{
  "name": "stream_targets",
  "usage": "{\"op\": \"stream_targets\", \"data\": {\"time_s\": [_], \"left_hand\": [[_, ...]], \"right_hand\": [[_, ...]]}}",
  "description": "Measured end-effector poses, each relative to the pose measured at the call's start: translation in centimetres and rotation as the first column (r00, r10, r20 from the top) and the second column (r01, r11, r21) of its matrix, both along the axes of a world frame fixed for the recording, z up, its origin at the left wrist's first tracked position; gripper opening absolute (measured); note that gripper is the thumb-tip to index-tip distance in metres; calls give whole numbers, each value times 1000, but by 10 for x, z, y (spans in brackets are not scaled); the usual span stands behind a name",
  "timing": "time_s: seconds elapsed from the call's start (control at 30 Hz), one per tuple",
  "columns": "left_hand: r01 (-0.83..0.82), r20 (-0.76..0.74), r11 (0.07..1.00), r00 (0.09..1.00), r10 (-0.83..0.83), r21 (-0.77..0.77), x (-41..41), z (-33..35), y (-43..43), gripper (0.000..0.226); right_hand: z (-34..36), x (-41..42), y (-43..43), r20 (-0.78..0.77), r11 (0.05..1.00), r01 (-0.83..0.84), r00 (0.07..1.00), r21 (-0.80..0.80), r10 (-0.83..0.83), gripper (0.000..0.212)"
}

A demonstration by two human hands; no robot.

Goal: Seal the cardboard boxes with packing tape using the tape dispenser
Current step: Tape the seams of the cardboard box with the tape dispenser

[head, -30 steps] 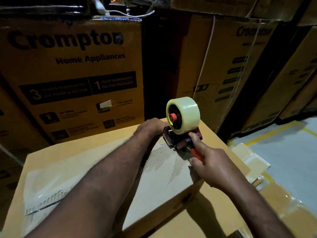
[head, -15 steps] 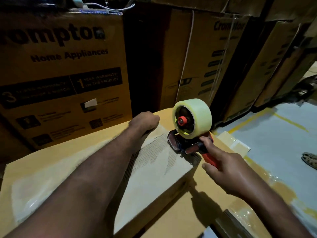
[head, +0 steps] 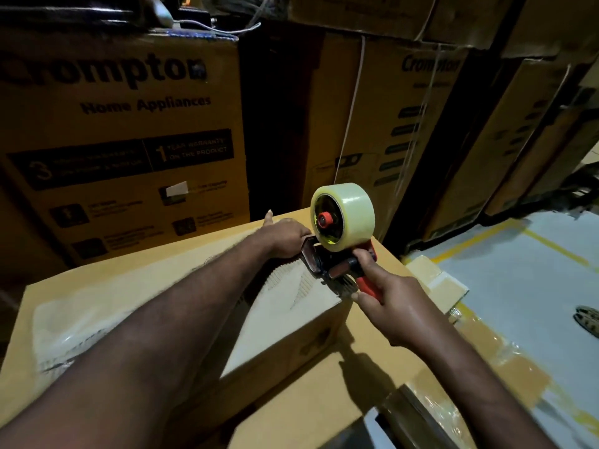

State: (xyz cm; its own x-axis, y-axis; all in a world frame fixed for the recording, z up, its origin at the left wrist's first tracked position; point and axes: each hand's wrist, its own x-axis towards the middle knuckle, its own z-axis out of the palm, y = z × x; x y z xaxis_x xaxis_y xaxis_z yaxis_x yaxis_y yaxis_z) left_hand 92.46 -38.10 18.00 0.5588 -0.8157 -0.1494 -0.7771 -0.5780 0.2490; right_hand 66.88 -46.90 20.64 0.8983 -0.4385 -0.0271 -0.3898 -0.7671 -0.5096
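A brown cardboard box (head: 107, 296) lies in front of me, its top covered by a wide strip of clear tape. A tape dispenser (head: 337, 254) with a red handle and a roll of clear tape (head: 346, 215) stands at the box's right end. My right hand (head: 392, 306) grips the red handle, forefinger stretched along it. My left hand (head: 285, 236) rests flat on the box top just left of the dispenser's front, thumb stuck out. This box sits on a larger cardboard box (head: 308, 413).
Tall printed cartons (head: 123, 131) stand close behind and more cartons (head: 398, 124) to the right. Grey floor with yellow lines (head: 531, 280) lies at right, with flattened cardboard pieces (head: 431, 280) and a sandal (head: 588, 319) on it.
The dispenser has slid back left to the box's right end. My left hand has opened, its thumb now stuck out, and lies closer to the dispenser.
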Motion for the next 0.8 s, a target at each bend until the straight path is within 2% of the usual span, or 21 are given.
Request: {"op": "stream_targets", "data": {"time_s": [0.2, 0.33, 0.43, 0.53, 0.57, 0.63, 0.67, 0.73, 0.8], "left_hand": [[-78, 17, 996, 997, 77, 50, -8, -9, -10, 47], [-125, 35, 989, 992, 123, 84, -8, -6, -8, 49], [-158, 46, 983, 987, 154, 90, -16, -4, -8, 50], [-155, 132, 988, 979, 154, 3, -38, -3, -7, 44], [-127, 115, 989, 984, 135, -73, -48, 2, -5, 41], [-95, -46, 970, 995, 87, -226, -71, 12, 5, 40], [-89, -143, 964, 988, 54, -252, -79, 14, 14, 45], [-44, -288, 989, 958, 1, -142, -100, 18, 33, 70], [-33, -252, 999, 967, 39, 28, -118, 11, 44, 96]], "right_hand": [[9, -30, -13, -29, 1000, -17, 999, 0, 16, 68], [6, -66, -12, -65, 994, -63, 996, -84, 58, 72], [3, -78, -13, -60, 997, -56, 997, -56, 52, 72], [0, -82, -16, -20, 998, -54, 998, -37, 53, 72], [-1, -83, -15, -14, 998, -56, 998, -42, 56, 73], [-3, -83, -14, 0, 998, -59, 998, -38, 59, 73], [-3, -83, -14, 9, 998, -58, 998, -30, 58, 73], [-3, -83, -14, 14, 998, -56, 998, -16, 56, 73], [-2, -82, -14, 17, 998, -58, 998, -10, 58, 73]]}}
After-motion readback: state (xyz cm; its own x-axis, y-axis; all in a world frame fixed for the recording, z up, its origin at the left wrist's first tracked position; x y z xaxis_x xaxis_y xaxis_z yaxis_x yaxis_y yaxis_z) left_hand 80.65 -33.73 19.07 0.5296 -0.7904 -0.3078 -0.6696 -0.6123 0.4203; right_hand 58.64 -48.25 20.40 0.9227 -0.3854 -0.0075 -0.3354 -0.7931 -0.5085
